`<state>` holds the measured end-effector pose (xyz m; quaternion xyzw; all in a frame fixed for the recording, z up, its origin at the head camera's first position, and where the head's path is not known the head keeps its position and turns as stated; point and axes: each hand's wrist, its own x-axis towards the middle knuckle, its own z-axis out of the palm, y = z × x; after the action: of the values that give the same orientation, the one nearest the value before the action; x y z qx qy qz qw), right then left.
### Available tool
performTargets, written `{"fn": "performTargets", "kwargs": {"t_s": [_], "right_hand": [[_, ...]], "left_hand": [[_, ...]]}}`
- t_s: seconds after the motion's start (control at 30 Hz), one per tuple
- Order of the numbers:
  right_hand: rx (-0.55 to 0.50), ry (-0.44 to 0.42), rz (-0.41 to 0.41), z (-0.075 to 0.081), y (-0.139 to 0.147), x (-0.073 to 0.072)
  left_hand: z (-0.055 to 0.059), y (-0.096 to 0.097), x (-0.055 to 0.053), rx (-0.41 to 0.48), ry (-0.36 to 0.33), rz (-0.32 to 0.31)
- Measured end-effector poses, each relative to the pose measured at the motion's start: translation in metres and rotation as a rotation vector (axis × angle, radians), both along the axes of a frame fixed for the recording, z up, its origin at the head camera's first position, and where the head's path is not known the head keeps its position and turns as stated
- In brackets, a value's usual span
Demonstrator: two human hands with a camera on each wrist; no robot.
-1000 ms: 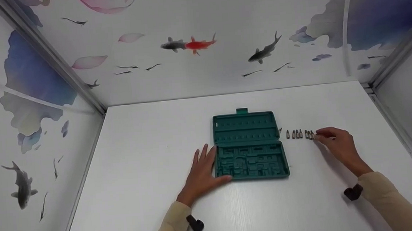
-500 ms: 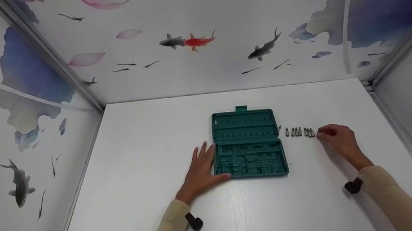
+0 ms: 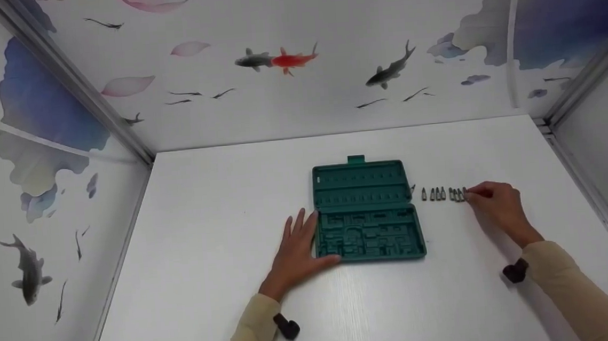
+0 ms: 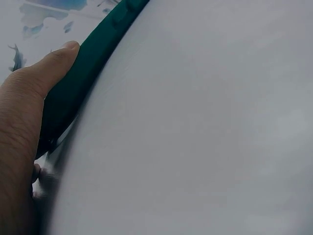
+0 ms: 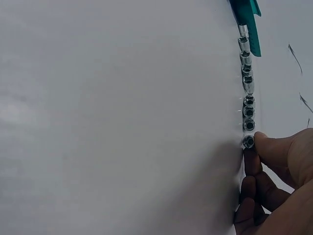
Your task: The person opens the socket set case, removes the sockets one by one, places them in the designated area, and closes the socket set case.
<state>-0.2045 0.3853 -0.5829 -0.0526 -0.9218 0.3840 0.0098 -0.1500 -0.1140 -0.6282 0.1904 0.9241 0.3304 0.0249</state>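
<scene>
A green plastic tool case (image 3: 370, 233) lies unfolded on the white table, its moulded recesses facing up. My left hand (image 3: 295, 254) rests at the case's front left corner, fingers straight along the left side and thumb on the front edge; the left wrist view shows the thumb (image 4: 61, 61) against the green wall. To the right of the case, several small silver sockets (image 3: 438, 194) stand in a row. At the row's right end, my right hand (image 3: 499, 207) pinches one socket (image 5: 248, 141) between thumb and index finger. Its hollow end shows in the right wrist view.
The table (image 3: 221, 208) meets a printed back wall (image 3: 331, 104) with fish and petals. Side walls in metal frames stand left and right. One small silver piece (image 3: 412, 188) lies close against the case's right edge.
My right hand first drew slightly right, away from the row, then came back left with a socket, which now stands at the row's end. My left hand stays on the case.
</scene>
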Motion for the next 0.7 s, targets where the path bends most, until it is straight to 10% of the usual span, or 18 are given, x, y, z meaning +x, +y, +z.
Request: {"fn": "performTargets", "kwargs": {"t_s": [0.7], "right_hand": [[0.005,0.092,0.017,0.025,-0.034,0.0]], "left_hand": [[0.001,0.0,0.002,-0.004,-0.018,0.016]]}}
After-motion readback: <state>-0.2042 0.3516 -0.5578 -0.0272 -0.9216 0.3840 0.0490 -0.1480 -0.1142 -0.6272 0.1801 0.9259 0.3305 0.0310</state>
